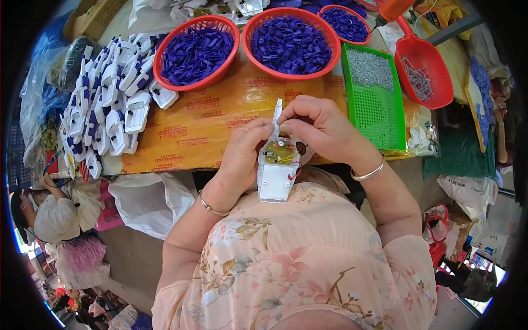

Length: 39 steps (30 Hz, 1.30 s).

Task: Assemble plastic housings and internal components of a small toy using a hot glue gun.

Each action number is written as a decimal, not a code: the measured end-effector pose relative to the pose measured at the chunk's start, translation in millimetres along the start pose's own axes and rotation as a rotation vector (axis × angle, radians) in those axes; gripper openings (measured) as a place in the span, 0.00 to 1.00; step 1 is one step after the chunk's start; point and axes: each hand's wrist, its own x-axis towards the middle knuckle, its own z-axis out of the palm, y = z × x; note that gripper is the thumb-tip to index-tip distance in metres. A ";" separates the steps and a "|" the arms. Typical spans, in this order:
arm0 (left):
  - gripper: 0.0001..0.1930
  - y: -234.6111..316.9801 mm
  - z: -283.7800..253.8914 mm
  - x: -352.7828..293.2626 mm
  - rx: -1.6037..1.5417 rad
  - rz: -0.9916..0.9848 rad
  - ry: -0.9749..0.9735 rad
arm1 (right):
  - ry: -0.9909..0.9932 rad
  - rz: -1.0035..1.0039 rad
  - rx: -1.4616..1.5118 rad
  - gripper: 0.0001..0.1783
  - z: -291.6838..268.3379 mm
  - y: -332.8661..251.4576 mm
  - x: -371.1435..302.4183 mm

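Note:
In front of my chest, a white plastic toy housing lies open, with a yellowish circuit board and thin red and yellow wires showing. Its narrow white neck points away from me. My left hand is closed around the left side of the housing near the base of the neck. Opposite it, my right hand pinches at the neck with thumb and forefinger. Any small part between those fingertips is hidden. A round white piece shows partly beneath my right hand.
Red baskets of purple parts line the table's far side. White-and-purple housings are heaped left. A green tray of small screws, a red scoop with long metal pins and an orange screwdriver are right. Another person sits left.

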 end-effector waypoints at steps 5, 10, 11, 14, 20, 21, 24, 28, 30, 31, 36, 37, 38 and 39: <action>0.12 -1.7 -0.2 0.7 0.023 0.002 -0.017 | 0.090 0.113 0.114 0.05 6.8 -4.1 0.9; 0.13 0.9 1.7 -1.8 0.017 0.011 -0.022 | 0.107 0.159 0.159 0.05 7.6 -5.7 1.4; 0.13 0.0 -0.2 -1.5 0.024 0.011 -0.025 | 0.068 0.136 0.122 0.04 6.0 -4.5 1.5; 0.13 -2.5 -2.4 0.7 0.030 0.004 -0.036 | 0.072 0.092 0.077 0.04 8.1 0.5 1.7; 0.14 -3.7 -2.4 1.5 0.056 0.018 -0.036 | 0.071 0.091 0.064 0.04 6.5 -0.2 2.6; 0.14 -4.0 -2.7 1.8 0.063 0.023 -0.038 | 0.036 0.108 0.052 0.03 5.6 0.2 2.6; 0.14 -3.5 -2.2 1.7 0.068 0.020 -0.021 | 0.066 0.038 0.007 0.02 6.5 3.6 3.7; 0.14 -2.7 -4.2 2.3 0.083 0.029 -0.037 | 0.034 0.060 0.046 0.02 4.8 3.7 4.2; 0.14 -3.4 -5.2 2.6 0.073 0.011 -0.030 | 0.018 0.052 -0.008 0.03 3.7 7.3 4.0; 0.14 -3.2 -5.0 2.5 0.074 0.011 -0.029 | 0.018 0.052 -0.007 0.03 3.2 7.2 4.3; 0.13 -1.4 -0.6 2.8 0.070 0.015 -0.001 | 0.003 -0.021 -0.066 0.05 -0.1 8.5 6.4; 0.13 -1.5 -1.0 3.4 0.070 0.014 -0.001 | 0.003 -0.021 -0.066 0.05 0.5 7.0 6.7; 0.14 -1.7 -1.7 3.9 0.070 0.006 0.005 | 0.037 0.006 0.001 0.07 1.6 3.9 7.2; 0.14 -1.6 -1.9 3.7 0.071 -0.002 0.012 | 0.070 0.032 0.070 0.09 2.4 1.8 7.4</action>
